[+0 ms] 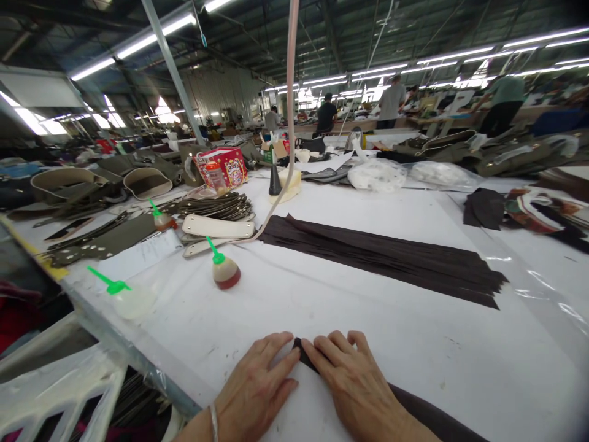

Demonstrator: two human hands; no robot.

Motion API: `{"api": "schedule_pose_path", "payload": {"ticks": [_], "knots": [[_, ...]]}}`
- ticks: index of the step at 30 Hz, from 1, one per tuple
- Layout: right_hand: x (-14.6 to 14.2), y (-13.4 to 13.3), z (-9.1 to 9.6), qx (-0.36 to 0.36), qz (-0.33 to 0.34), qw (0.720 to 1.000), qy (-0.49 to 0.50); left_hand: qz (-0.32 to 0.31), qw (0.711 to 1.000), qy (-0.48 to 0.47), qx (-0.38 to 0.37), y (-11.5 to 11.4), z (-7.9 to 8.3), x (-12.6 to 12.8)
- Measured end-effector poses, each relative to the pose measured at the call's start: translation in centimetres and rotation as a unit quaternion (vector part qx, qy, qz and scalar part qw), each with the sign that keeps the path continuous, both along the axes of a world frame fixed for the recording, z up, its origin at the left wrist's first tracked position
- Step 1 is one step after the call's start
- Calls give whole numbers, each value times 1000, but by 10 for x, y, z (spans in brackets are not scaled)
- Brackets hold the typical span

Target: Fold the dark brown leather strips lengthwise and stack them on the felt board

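A dark brown fabric strip lies across the near part of the white table, its narrow end between my hands. My left hand rests on the table with a bracelet at the wrist, its index fingertip holding the tip of the strip. From the other side, my right hand presses the strip down just behind its end, with the fingers bent. Part of the strip is hidden under my right hand and forearm. Farther back lies a layered stack of similar dark strips.
Squeeze bottles with green nozzles, one with reddish liquid and one pale, stand at left. Behind them are cream straps and stacked olive pieces. A pinkish hose hangs down to the table. Plastic bags lie at the back.
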State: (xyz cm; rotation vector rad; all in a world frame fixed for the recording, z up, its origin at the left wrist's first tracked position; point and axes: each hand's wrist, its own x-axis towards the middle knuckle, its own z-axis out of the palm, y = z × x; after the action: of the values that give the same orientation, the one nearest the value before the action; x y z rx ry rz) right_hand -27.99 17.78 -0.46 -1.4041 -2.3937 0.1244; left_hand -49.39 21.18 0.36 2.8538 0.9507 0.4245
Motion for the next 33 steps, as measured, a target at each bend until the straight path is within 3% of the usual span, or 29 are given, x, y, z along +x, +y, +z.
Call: {"api": "schedule_pose_path", "payload": {"ticks": [10,22,33], "knots": [[1,2,0,-38,9,999,-21,25,1000,-8,-7,-3,-4,-3],[-4,6,3,-41,-20,997,-55,-9,999,-23,-28,-1,13,6],[6,5,12,-53,-18,997,-52,-35,998,-29,-36,6,12,12]]}}
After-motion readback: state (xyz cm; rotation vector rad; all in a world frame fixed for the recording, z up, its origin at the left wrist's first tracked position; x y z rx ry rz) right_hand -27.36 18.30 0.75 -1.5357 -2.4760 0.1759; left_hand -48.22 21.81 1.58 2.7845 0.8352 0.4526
